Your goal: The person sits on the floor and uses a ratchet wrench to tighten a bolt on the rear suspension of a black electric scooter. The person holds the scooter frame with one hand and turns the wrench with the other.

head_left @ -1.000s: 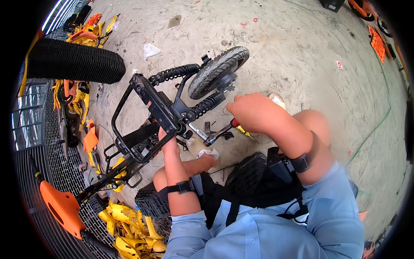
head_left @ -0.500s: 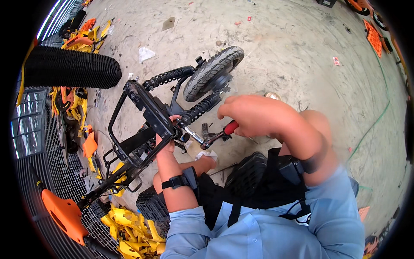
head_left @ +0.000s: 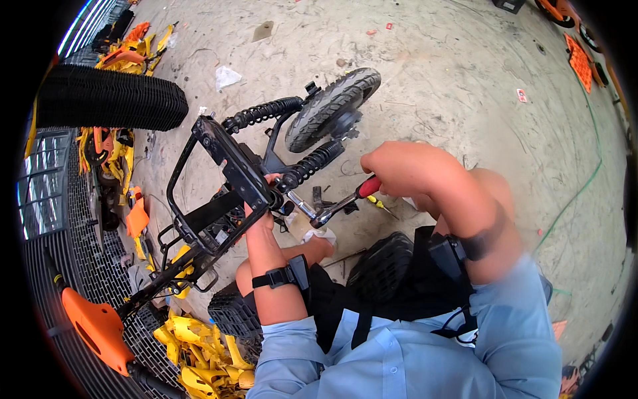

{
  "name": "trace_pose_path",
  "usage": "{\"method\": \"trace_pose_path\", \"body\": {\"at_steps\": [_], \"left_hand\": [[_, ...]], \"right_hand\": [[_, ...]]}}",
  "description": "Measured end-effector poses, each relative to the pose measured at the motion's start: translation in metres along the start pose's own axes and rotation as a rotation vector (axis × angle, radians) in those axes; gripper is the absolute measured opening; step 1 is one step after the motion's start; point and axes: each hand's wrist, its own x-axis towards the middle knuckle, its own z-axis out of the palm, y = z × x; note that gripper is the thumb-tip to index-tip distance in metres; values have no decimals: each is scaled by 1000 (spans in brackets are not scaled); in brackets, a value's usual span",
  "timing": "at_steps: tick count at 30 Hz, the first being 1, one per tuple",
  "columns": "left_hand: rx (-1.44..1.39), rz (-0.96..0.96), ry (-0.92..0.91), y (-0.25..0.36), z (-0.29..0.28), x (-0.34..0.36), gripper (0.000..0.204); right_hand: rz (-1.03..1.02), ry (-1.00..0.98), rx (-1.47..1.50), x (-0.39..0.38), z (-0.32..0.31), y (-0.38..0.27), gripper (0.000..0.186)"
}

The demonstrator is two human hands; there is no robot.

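My right hand point(head_left: 407, 167) grips the red handle of a ratchet wrench point(head_left: 339, 207). A long silver socket point(head_left: 302, 204) runs from the wrench head up to the lower end of the nearer shock absorber point(head_left: 312, 165), where it meets the black scooter frame point(head_left: 232, 174). My left hand point(head_left: 261, 216) is wrapped round the frame beside that joint; fingertips show past the bar, and the rest of the fingers are hidden. Beyond the frame stands the wheel point(head_left: 332, 110) with its black tyre, between two coil shock absorbers.
A yellow screwdriver point(head_left: 380, 204) lies on the floor below my right hand. Black crates point(head_left: 382, 266) stand by my legs. Yellow panels point(head_left: 203, 356) are piled at lower left, near an orange front cover point(head_left: 96, 329). Stacked black parts point(head_left: 109, 98) rise at upper left. A green cord point(head_left: 593, 166) crosses the right side.
My right hand has swung right and slightly away, turning the ratchet handle with it. The yellow screwdriver has come into sight below. My left hand stays on the frame.
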Motion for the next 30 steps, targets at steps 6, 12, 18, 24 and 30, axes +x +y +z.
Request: {"method": "trace_pose_path", "body": {"at_steps": [6, 12, 18, 24, 30], "left_hand": [[-15, 49, -37, 6, 5, -5, 28], [30, 58, 29, 22, 16, -21, 18], [-7, 67, -19, 3, 14, -5, 24], [-67, 72, -23, 1, 4, -1, 19], [-44, 93, -36, -1, 4, 0, 21]], "right_hand": [[-38, 24, -2, -7, -5, -8, 22], [-521, 458, 11, -46, 25, -66, 12], [-526, 453, 2, -49, 33, -68, 10], [-75, 99, 132, -13, -13, -4, 25], [-142, 155, 131, -21, -13, -10, 24]]}}
